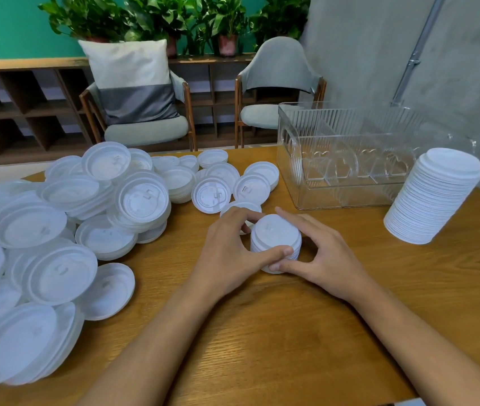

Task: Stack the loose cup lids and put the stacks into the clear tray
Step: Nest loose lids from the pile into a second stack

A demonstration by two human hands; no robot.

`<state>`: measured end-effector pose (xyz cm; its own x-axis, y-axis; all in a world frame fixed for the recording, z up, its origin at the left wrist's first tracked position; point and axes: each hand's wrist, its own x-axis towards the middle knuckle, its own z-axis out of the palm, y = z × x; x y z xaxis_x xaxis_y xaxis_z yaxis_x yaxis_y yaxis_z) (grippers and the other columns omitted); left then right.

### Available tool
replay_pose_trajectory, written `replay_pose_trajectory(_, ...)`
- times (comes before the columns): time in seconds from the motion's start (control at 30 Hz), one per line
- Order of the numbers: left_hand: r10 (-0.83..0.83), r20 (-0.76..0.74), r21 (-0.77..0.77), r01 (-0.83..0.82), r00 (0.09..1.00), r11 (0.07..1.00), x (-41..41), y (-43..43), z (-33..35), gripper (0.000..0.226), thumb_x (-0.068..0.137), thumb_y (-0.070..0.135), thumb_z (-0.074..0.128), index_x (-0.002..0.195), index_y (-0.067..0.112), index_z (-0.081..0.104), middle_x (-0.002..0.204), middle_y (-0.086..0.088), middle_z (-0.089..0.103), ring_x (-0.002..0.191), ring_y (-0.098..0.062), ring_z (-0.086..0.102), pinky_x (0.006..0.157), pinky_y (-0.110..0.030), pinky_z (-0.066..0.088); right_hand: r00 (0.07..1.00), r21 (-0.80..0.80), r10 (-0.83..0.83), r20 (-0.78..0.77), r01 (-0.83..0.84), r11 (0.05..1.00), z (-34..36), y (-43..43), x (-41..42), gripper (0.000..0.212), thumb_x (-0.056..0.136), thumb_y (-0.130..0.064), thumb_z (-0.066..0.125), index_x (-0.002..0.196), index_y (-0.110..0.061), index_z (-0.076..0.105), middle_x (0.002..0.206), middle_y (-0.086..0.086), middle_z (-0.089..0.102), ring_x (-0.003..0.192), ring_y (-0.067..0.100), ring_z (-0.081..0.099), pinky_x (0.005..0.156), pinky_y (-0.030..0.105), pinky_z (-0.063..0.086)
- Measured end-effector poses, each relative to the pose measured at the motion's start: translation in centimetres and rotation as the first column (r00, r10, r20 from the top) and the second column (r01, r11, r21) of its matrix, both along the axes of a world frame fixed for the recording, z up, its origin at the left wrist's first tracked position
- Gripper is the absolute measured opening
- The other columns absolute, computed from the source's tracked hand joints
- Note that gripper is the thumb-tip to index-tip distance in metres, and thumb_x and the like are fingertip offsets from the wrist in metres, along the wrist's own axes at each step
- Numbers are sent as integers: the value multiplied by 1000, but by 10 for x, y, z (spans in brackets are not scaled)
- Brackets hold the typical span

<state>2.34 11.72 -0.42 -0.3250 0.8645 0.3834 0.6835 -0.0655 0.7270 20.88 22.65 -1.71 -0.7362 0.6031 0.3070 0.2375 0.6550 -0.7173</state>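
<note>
Gripping lid stack point(275, 241) by rim sides, left hand point(227, 253) and right hand point(323, 256) both curling around it; stack likely light, flimsy, slippery.

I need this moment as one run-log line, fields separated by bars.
left hand, right hand: grip short lid stack | tall lid stack: right of clear tray | tray: no lids seen inside | loose lids: piled left

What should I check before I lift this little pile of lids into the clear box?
1. Left hand and right hand wrap the small stack: ok.
2. Its lids sit straight: ok.
3. Clear tray has room, compartments look empty: ok.
4. Tall stack beside the tray is steady: cannot tell.
5. Loose lids all stacked: not ok, a heap lies at the left.
</note>
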Motion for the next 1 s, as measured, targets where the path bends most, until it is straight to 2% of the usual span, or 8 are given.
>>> replay_pose_trajectory(0.17, 24, 41, -7, -24, 999, 1000, -1, 2, -3, 58, 63, 60, 93, 108, 31, 71, 101, 22, 67, 95, -1, 61, 74, -11, 42, 1000, -6, -3, 0, 3, 1000, -1, 0, 0, 98, 70, -59, 86, 156, -39, 44, 139, -27, 56, 132, -8, 49, 104, 5, 35)
replay_pose_trajectory(0.3, 5, 56, -17, -4, 998, 1000, -2, 1, -4, 61, 61, 59, 95, 109, 29, 72, 99, 21, 67, 95, -2, 61, 72, -11, 42, 1000, 0, -8, 14, 8, 1000, 1, -1, 0, 96, 70, -61, 84, 155, -41, 45, 140, -28, 56, 134, -8, 48, 105, 8, 36)
replay_pose_trajectory(0.43, -29, 28, 48, 28, 999, 998, -11, 0, -4, 44, 80, 65, 76, 107, 31, 77, 100, 18, 67, 94, -5, 62, 74, -13, 42, 1000, 10, -27, 13, 27, 1000, 1, -3, 1, 90, 74, -58, 85, 153, -41, 47, 139, -27, 57, 133, -5, 50, 108, 17, 39)
replay_pose_trajectory(0.5, 22, -18, 108, -20, 1000, 994, -19, 0, -6, 36, 94, 57, 65, 108, 27, 78, 104, 15, 69, 99, -7, 63, 80, -18, 45, 998, 22, -60, 11, 59, 998, 1, -1, 1, 88, 75, -57, 85, 153, -42, 47, 138, -28, 57, 132, -6, 50, 107, 15, 39)
replay_pose_trajectory(0.63, 78, -250, 46, -69, 965, 997, -36, 1, -14, 29, 96, 27, 74, 125, 21, 75, 121, 7, 73, 118, -10, 60, 100, -25, 47, 994, 28, -106, 12, 106, 994, 0, 0, 2, 88, 76, -56, 85, 153, -43, 46, 137, -30, 55, 131, -10, 48, 103, 9, 35)
replay_pose_trajectory(0.77, 35, -323, 4, -36, 946, 999, -38, 4, -16, 27, 95, 19, 76, 121, 22, 78, 109, 7, 77, 104, -12, 68, 89, -40, 57, 993, 22, -111, 25, 111, 994, 1, 1, 2, 88, 75, -58, 84, 153, -44, 45, 137, -30, 54, 130, -11, 47, 101, 7, 34)
replay_pose_trajectory(0.9, 51, -337, 52, -36, 940, 998, -38, 6, -14, 24, 93, 13, 77, 116, 20, 79, 105, 6, 76, 97, -11, 69, 85, -39, 58, 993, 10, -112, 30, 112, 994, 2, 0, 2, 90, 74, -62, 82, 154, -46, 45, 136, -31, 54, 131, -10, 46, 102, 11, 35)
replay_pose_trajectory(1.0, 93, -279, 108, -65, 956, 992, -35, 5, -12, 24, 90, 10, 80, 113, 18, 78, 100, 8, 75, 93, -4, 67, 84, -31, 57, 993, 2, -113, 35, 113, 994, 2, -1, 3, 90, 73, -64, 81, 154, -47, 44, 136, -31, 53, 131, -10, 46, 102, 12, 36)
